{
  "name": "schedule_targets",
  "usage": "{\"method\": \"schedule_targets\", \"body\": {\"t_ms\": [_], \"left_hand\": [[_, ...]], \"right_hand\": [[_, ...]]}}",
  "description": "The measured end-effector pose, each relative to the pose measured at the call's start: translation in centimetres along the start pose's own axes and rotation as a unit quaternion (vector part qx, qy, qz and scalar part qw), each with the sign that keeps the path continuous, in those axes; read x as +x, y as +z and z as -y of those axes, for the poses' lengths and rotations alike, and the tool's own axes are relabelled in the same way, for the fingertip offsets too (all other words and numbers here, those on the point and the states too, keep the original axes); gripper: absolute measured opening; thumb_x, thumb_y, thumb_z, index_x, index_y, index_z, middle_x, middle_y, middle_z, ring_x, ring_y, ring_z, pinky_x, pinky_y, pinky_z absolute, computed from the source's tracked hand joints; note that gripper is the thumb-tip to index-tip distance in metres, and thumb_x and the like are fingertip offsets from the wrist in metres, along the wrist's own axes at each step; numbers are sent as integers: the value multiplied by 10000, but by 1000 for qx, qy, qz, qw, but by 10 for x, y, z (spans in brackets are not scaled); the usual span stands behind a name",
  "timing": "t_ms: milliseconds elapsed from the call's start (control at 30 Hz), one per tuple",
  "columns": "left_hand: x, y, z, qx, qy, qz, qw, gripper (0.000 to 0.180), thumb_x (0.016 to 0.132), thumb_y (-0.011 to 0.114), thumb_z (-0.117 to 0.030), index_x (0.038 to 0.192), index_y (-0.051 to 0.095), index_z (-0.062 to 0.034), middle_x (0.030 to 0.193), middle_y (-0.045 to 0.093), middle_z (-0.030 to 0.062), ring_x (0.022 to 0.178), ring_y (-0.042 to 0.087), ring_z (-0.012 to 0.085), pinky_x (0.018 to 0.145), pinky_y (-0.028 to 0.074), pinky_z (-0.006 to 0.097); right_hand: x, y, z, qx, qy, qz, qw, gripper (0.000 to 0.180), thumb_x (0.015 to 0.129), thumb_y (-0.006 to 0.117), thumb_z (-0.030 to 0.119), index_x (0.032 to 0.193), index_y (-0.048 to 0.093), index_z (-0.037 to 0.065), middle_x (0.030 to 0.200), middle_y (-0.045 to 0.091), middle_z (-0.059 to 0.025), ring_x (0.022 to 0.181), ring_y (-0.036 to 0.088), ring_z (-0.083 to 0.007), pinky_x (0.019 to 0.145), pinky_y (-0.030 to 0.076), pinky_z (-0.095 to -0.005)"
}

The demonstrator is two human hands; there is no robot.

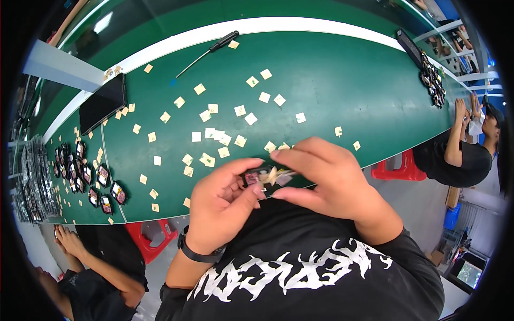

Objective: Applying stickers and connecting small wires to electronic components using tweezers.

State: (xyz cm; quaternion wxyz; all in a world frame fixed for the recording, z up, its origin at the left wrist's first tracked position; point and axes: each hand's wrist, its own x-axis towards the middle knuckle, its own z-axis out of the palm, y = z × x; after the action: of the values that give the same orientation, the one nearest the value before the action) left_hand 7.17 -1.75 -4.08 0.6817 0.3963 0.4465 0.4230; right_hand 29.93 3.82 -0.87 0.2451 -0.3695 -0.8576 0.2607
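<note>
My left hand [222,200] is closed round the left end of a small black electronic module [256,177] with a pinkish-red face, its thumb along the near side. A pale beige piece [273,175] stands up from the module's right part, beside a blurred, see-through edge. My right hand [326,179] reaches round that end with thumb and fingers apart, the thumb tip close to the module's lower edge. Whether it touches the module is unclear. Many small cream square stickers [239,111] lie scattered over the green table beyond my hands.
On the green table [342,69] a black-handled screwdriver [217,45] lies at the back. A black tablet-like panel [104,104], several similar modules [104,175] and stacked clear packaging [37,182] are at left. More black parts [432,80] lie far right. Co-workers sit on both sides by red stools [399,167].
</note>
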Motion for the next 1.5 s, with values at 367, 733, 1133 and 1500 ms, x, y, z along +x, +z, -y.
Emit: {"method": "schedule_targets", "body": {"t_ms": [367,733,1133,1500], "left_hand": [[5,3,6,-16,-1,-87,996,270,980,603,53,1248,573,65,1094,685,109,867,689,126,757,601,259],[9,11,7,15,10,-125,992,226,979,611,48,1201,582,80,999,687,121,806,703,149,715,595,256],[6,1,19,29,76,-92,992,227,1031,549,-5,1238,585,82,1064,689,128,880,726,157,802,601,270],[8,-5,6,-37,7,-63,997,343,1022,546,19,1360,562,75,1101,669,130,931,720,168,814,609,276]], "right_hand": [[-13,-2,-4,-54,270,13,961,321,894,781,198,697,613,9,670,589,-118,527,541,-256,498,421,-379],[-3,18,16,37,126,18,991,133,918,654,27,974,534,19,742,629,-150,691,651,-371,606,504,-456],[-1,33,19,-6,119,11,993,143,916,671,45,947,534,24,647,583,-128,621,625,-350,553,480,-465],[-5,29,17,295,274,-7,916,190,889,764,35,1017,624,12,791,645,-85,594,602,-164,548,469,-275]]}}
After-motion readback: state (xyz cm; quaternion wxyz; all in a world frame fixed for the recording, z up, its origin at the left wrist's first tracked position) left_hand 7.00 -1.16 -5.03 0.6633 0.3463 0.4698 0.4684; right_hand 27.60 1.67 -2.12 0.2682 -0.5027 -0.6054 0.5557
